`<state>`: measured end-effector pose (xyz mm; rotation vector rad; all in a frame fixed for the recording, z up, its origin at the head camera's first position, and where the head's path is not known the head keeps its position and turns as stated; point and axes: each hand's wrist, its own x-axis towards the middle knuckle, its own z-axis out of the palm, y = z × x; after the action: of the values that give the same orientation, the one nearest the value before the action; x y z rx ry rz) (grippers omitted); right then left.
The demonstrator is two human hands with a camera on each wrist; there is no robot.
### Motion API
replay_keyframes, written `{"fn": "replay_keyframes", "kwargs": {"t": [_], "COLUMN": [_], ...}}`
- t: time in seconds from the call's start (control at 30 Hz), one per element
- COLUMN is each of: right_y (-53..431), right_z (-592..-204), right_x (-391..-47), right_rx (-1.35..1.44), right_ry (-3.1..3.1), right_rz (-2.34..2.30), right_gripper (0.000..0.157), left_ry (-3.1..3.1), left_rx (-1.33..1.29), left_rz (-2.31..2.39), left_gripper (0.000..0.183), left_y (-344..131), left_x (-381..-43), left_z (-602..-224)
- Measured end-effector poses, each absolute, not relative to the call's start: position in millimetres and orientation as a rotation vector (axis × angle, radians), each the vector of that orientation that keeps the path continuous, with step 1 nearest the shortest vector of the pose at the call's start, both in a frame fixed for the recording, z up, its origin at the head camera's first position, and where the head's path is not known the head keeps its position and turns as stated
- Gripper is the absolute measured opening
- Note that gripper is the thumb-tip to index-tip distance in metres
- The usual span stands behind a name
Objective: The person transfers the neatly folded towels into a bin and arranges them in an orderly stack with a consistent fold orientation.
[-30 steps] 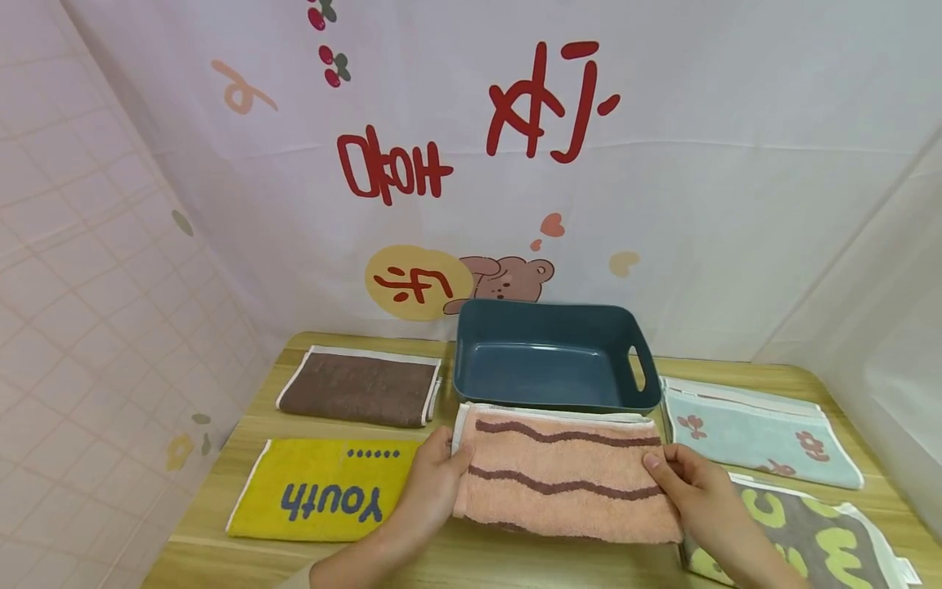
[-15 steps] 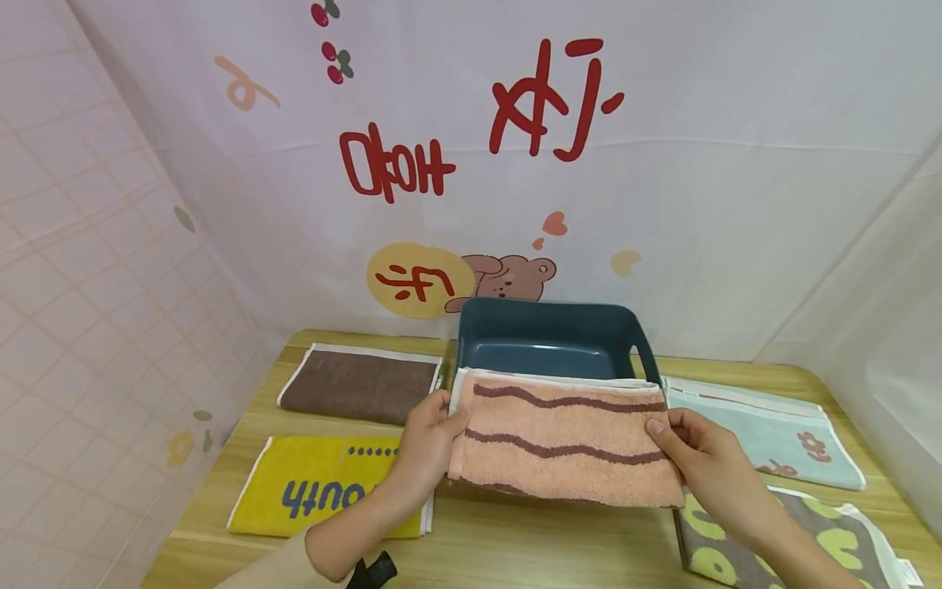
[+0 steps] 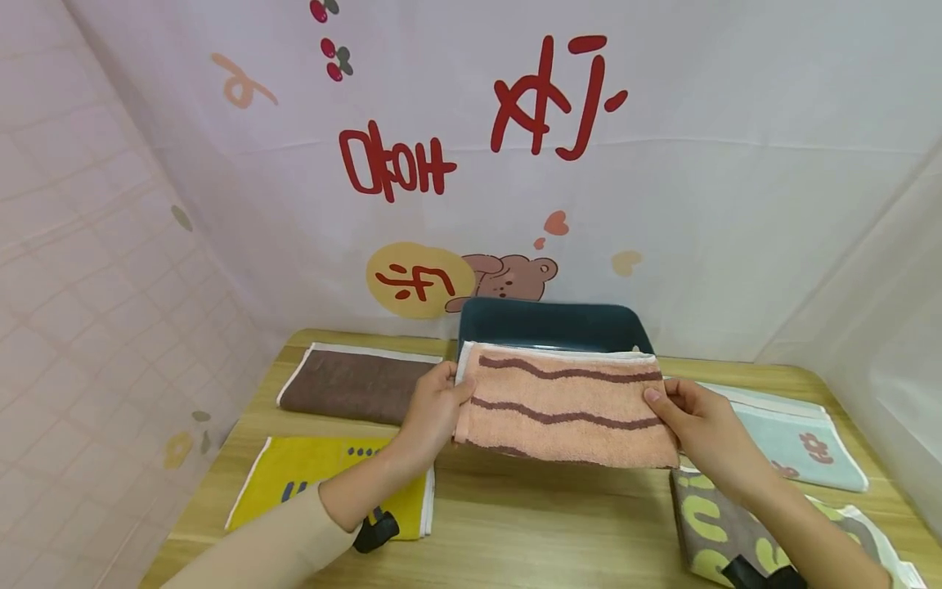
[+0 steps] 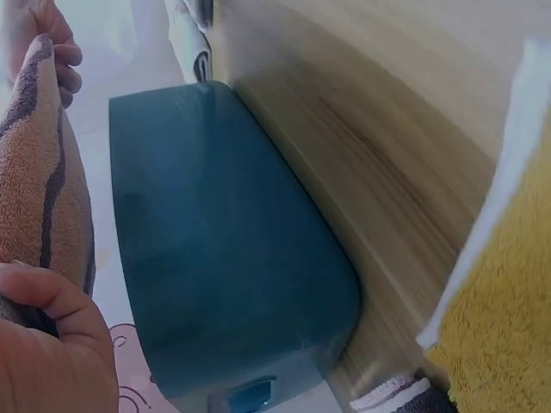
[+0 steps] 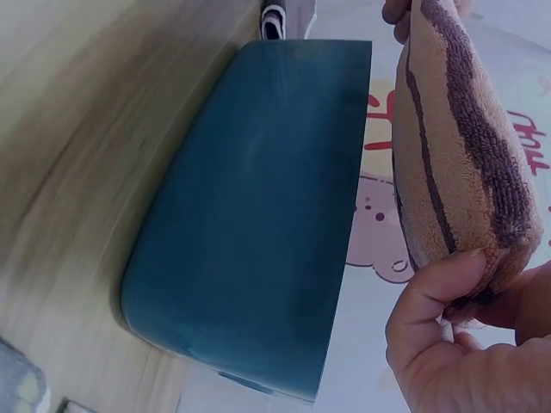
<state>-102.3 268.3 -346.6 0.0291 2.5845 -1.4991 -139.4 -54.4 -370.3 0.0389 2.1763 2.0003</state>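
Note:
A folded peach towel point(image 3: 562, 401) with brown wavy stripes is held up flat between both hands. My left hand point(image 3: 434, 406) pinches its left end, thumb on top. At the right end my right hand point(image 3: 699, 425) grips it the same way, and the right wrist view shows the thumb pressing the towel point(image 5: 456, 172) against the fingers. Behind and below it stands a dark teal bin point(image 3: 552, 321), its front part hidden by the towel in the head view. Both wrist views show the towel above the rim of the bin point(image 4: 215, 232), apart from it.
A folded brown towel point(image 3: 361, 384) lies at the back left, with a yellow towel point(image 3: 257, 491) in front of it. On the right lie a light blue towel point(image 3: 802, 442) and a grey-green patterned towel point(image 3: 699, 515). All rest on the wooden table point(image 3: 545, 532), before a printed curtain point(image 3: 699, 229).
Both hands have carried the peach towel up and away from me, from in front of the bin to over its front part. Their grip looks the same.

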Motion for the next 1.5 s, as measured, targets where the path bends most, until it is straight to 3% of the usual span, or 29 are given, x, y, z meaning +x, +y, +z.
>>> {"fn": "replay_keyframes", "kwargs": {"t": [0.43,1.17,1.5], "right_y": [277.2,276.5,277.5], "right_z": [-346.1,-349.2,-360.5], "right_x": [-135.0,-181.0,-196.2], "right_rx": [0.039,0.085,0.074], "right_ry": [2.564,2.688,2.748], "right_rz": [-1.526,-1.448,-1.351], "right_gripper": [0.061,0.053,0.049], "left_ry": [2.097,2.317,2.387], "left_rx": [0.056,-0.015,-0.07], "left_rz": [2.062,1.963,1.834], "left_gripper": [0.022,0.014,0.019], "left_y": [-45.9,-28.3,-21.6], "left_x": [-171.5,-208.0,-213.7], "left_z": [-367.6,-367.7,-365.5]}}
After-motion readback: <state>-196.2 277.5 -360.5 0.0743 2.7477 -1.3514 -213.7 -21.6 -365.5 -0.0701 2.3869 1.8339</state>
